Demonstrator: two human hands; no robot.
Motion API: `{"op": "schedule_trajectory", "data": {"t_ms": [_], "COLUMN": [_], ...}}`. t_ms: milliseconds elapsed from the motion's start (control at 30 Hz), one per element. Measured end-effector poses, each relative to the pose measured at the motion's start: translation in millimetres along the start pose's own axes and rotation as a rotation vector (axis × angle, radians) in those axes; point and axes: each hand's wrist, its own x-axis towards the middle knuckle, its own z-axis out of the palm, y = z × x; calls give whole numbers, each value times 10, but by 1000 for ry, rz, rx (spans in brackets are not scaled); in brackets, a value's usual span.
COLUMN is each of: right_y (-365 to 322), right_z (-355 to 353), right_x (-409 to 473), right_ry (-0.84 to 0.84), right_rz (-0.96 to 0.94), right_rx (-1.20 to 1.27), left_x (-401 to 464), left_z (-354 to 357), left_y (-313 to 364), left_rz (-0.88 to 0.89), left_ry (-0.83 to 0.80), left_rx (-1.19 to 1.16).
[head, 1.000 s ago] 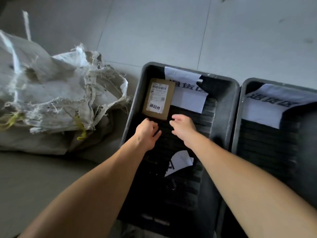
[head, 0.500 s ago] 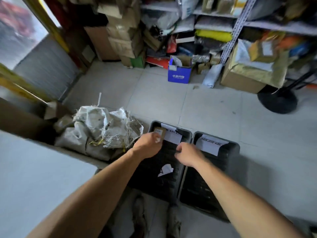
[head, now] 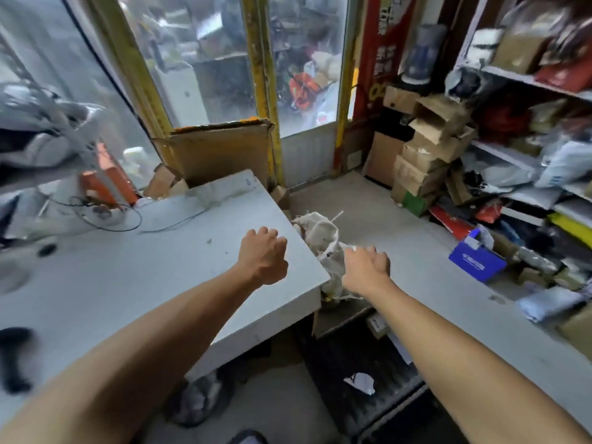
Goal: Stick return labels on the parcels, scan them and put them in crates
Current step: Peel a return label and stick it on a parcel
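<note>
Both my hands are raised in the air and hold nothing, fingers loosely curled. My left hand hovers above the right corner of the white table. My right hand hangs past the table's edge, in front of a white woven sack. Low on the floor, under my right forearm, lies the black crate with a white paper scrap in it. A small brown parcel shows at the crate's far end, partly hidden by my arm.
On the table's far left sit a white device with thin black cables and a blurred black object. Shelves of parcels fill the right. A cardboard stack and a blue box stand on the floor.
Both hands have risen out of the black crate, leaving the small brown parcel in it. My view has swung up and left from the crates to the table.
</note>
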Motion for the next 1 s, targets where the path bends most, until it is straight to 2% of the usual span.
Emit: {"op": "schedule_trajectory", "data": {"t_ms": [300,567,767,1000], "right_y": [-2646,-4757,-5823,-6645], "right_z": [-506,-554,-569,-566], "right_x": [-408,-1324,-1880,-2176], "right_ry": [145,215,233,224], "right_rz": [-533,-888,-1098,-1266], "right_rx": [-161,-188,-164,-184], "left_x": [-2001,-3757,-4699,-5238], "left_z": [354,546,653,811], "left_y": [-2039,-3234,-3685,-4102], "left_rz": [-513,-863,-1066,-1223], "left_ry": [-75,-70,-64,-20], "left_rx": [-58,-93,-118,-247]}}
